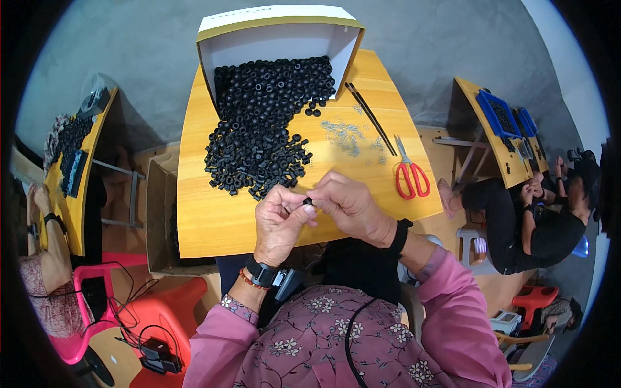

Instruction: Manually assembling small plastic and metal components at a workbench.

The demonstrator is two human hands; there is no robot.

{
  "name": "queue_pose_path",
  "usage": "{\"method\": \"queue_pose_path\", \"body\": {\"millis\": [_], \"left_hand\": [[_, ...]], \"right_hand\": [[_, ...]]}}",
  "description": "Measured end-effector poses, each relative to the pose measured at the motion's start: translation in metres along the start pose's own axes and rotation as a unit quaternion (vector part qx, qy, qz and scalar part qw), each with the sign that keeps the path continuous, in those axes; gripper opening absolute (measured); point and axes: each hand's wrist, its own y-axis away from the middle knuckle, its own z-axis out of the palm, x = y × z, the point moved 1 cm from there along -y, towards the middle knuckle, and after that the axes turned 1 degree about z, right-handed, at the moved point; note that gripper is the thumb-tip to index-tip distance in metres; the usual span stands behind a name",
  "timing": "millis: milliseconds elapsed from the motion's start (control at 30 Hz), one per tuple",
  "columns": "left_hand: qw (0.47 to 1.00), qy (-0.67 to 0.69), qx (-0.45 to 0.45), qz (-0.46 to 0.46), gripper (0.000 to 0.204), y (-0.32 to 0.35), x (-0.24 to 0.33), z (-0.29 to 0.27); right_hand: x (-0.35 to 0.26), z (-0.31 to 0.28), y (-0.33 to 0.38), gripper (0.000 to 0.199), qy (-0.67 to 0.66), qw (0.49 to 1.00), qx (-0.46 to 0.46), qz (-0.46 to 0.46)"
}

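Note:
Over the near edge of the wooden table point(362, 71), my two hands meet in front of me. Thumb and fingers of my left hand point(279, 223) are closed on a small black rounded part point(308, 202). My right hand point(352, 207) is pinched right against that part; whatever its fingertips hold is hidden. Just beyond the hands lies a pile of small black ring-like and cap-like parts point(255, 155). It runs back into a tipped cardboard box point(278, 40) with a white inside. Small silvery metal pieces point(345, 137) are scattered to the right of the pile.
Red-handled scissors point(412, 178) and a pair of thin black sticks point(372, 119) lie on the table's right side. A brown carton point(162, 213) stands at its left. Other people sit at side tables; a red stool point(169, 320) with cables is at lower left.

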Motion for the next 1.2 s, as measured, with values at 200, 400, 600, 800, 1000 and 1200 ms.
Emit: {"method": "queue_pose_path", "body": {"millis": [200,400,600,800,1000,1200], "left_hand": [[0.998,0.053,-0.013,-0.014,0.013,0.0,0.002,-0.001],[0.995,0.089,-0.02,-0.047,0.009,0.001,0.004,-0.004],[0.994,0.092,-0.024,-0.062,0.013,-0.001,0.003,-0.004],[0.995,0.079,-0.026,-0.063,0.011,-0.001,0.002,-0.006],[0.995,0.081,-0.025,-0.059,0.009,-0.001,0.003,-0.005],[0.993,0.098,-0.022,-0.059,0.009,0.0,0.003,-0.006]], "right_hand": [[0.002,-0.004,-0.002,0.01,-0.018,1.0,-0.006,-0.008],[-0.003,-0.008,-0.002,0.011,-0.014,1.0,-0.009,-0.007],[-0.005,-0.008,0.001,0.013,-0.02,1.0,-0.004,0.013],[-0.002,-0.005,0.005,0.014,-0.04,0.998,0.006,0.045],[0.0,0.001,0.008,0.011,-0.119,0.986,0.027,0.111],[0.001,0.002,0.007,0.011,-0.124,0.982,0.028,0.137]]}}
